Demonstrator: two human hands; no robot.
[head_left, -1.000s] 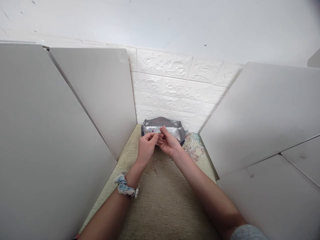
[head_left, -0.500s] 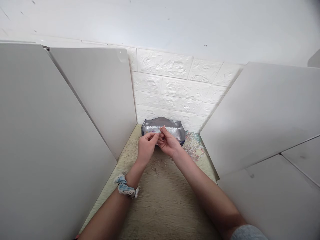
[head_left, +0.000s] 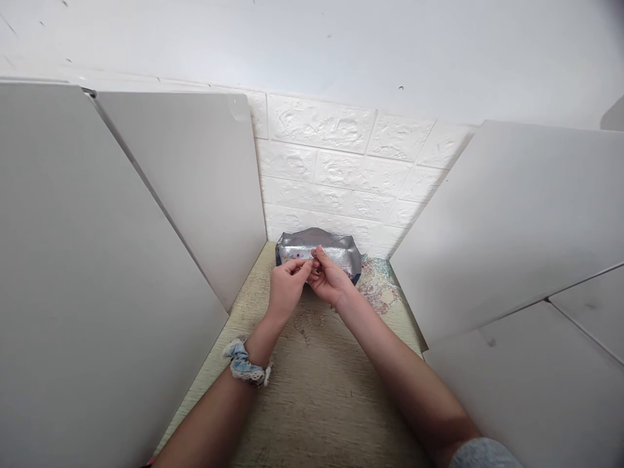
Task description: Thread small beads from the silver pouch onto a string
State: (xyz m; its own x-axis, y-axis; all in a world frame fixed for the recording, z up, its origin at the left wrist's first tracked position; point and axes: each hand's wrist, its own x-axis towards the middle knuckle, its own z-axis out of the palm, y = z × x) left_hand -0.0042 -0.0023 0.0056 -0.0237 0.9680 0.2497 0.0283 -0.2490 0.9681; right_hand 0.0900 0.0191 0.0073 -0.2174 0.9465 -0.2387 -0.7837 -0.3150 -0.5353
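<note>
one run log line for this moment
left hand: pinched; right hand: pinched; grip contents: unclear; silver-lined container: open, beyond hands; bead strands: on table

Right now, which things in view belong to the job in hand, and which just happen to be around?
Likely in use:
left hand
right hand
silver-lined container
beaded strands

Just around:
blue scrunchie, worn
white panels
brick-patterned wall

Left hand (head_left: 286, 286): wrist (head_left: 262, 344) carries one gathered light-blue fabric scrunchie (head_left: 238, 363), ruffled, with white lace trim. Right hand (head_left: 331, 281): forearm (head_left: 397, 364) is bare up to one plain grey fabric sleeve (head_left: 482, 454).
</note>
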